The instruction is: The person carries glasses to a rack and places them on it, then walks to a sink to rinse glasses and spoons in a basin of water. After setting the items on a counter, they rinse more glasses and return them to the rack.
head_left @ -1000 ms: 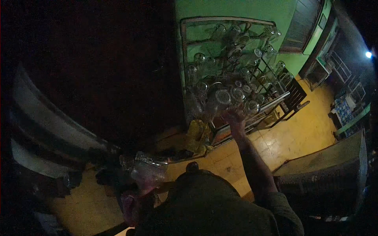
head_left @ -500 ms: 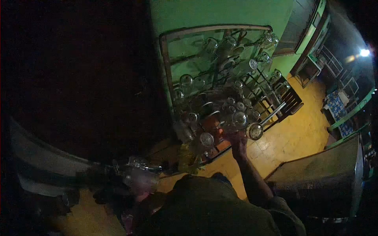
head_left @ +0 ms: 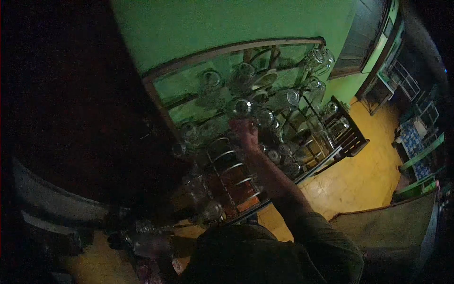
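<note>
My right hand [head_left: 247,135] reaches over a wire dish rack [head_left: 231,165], its fingers closed round a clear glass [head_left: 242,107] whose round base faces up. Other upturned glasses and jars stand around it, among them a glass [head_left: 292,98] to the right and a jar [head_left: 210,79] at the upper left. At the lower left, my left hand [head_left: 149,270] is dark and blurred beside some clear glassware [head_left: 149,239]; its fingers cannot be made out.
The rack's metal frame [head_left: 227,51] leans by a green wall [head_left: 213,23]. Yellow floor [head_left: 350,170] lies to the right, with a dark slatted wooden piece [head_left: 347,128] beside the rack. A pale panel [head_left: 388,227] stands at the lower right, and a blue patterned cloth [head_left: 412,139] farther back.
My right hand has moved left and up, from the rack's front edge to its middle. The view has shifted, and more of the wire slots shows. The blurred glassware at lower left sits lower.
</note>
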Available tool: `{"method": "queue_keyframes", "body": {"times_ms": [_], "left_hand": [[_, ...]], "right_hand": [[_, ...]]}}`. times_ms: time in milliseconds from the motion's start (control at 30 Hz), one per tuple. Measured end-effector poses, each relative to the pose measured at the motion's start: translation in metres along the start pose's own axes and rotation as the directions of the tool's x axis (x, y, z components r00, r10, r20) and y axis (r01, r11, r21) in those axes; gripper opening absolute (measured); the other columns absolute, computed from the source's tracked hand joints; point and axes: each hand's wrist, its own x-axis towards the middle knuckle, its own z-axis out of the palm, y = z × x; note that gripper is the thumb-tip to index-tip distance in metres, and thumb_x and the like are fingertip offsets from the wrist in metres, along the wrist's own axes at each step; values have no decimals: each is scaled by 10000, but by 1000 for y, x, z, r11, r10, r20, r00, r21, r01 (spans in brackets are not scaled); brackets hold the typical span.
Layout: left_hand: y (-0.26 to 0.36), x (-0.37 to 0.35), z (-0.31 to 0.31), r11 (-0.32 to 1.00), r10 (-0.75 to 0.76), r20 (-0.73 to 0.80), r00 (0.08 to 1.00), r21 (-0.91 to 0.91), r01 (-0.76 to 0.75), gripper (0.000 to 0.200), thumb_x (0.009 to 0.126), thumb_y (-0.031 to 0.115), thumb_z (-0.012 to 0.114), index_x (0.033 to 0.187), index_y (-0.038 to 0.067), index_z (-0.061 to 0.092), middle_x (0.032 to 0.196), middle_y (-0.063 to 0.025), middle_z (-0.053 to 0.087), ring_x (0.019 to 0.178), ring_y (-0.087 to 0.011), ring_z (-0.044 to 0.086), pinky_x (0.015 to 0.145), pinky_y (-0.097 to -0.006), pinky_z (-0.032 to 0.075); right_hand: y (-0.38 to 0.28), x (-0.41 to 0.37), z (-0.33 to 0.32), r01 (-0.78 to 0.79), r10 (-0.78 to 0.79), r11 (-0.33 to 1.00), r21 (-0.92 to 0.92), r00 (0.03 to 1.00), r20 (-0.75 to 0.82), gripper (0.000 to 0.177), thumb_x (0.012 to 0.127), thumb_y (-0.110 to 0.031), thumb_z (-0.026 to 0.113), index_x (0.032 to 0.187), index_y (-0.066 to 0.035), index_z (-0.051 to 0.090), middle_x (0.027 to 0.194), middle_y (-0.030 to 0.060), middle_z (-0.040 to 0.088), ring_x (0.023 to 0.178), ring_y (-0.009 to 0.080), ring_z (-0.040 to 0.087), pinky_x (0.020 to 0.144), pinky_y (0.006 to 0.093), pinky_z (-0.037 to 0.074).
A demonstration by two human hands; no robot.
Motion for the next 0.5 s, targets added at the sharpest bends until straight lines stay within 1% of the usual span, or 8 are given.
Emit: {"method": "queue_keyframes", "body": {"times_ms": [33,100,233,300,333,400,433,500], "left_hand": [[-2,-6,7,1000,7,-38,999,6,-7,492,824,372,694,1149,39,530,1044,-101,586,858,-218,606,753,-388,531],[-5,-20,17,999,27,-98,995,24,-25,494,824,373,694,1149,39,531,1044,-101,586,858,-218,607,752,-388,531],[-11,-45,36,998,53,-178,983,46,-46,496,822,375,695,1148,39,531,1045,-101,586,858,-218,607,752,-388,531],[-13,-58,44,997,63,-204,977,62,-52,497,822,376,696,1148,39,531,1046,-101,586,857,-218,607,752,-388,531],[-15,-62,48,996,67,-214,975,70,-53,498,821,377,696,1148,39,531,1046,-101,586,857,-218,608,751,-388,531],[-15,-68,56,996,70,-214,974,75,-56,499,821,378,696,1148,39,532,1047,-101,586,857,-218,608,751,-388,531],[-16,-71,58,995,71,-208,975,78,-56,500,820,379,697,1148,39,532,1047,-101,586,857,-218,608,751,-388,531],[-13,-77,60,996,76,-199,977,70,-63,501,820,380,697,1147,39,532,1048,-101,587,856,-218,608,751,-387,531]], "right_hand": [[8,11,-6,-6,6,1000,9,1000,3,596,960,-544,367,1159,-45,627,1026,99,656,978,221,603,806,388,503],[23,28,-17,-1,8,999,-33,979,203,574,955,-538,401,1093,-36,643,1045,81,632,964,177,573,785,369,490],[50,37,-30,-57,29,991,119,974,224,470,965,-459,453,995,-26,632,1011,55,609,930,146,545,774,337,477],[69,41,-46,245,-256,966,79,886,388,450,1002,-367,411,1036,35,612,953,98,645,891,180,587,775,353,477],[54,35,-47,236,-250,968,85,885,393,450,1002,-367,411,1036,35,612,953,98,645,891,180,587,775,353,477],[25,22,-50,255,-287,957,139,904,316,432,1004,-347,402,1005,29,614,918,95,638,893,189,585,787,353,474],[29,21,-59,248,-282,958,143,905,319,432,1004,-347,402,1005,29,614,918,95,638,893,189,585,787,353,474],[40,23,-78,379,-397,918,119,874,282,402,1007,-315,398,1016,27,608,918,94,630,901,184,588,794,349,475]]}}
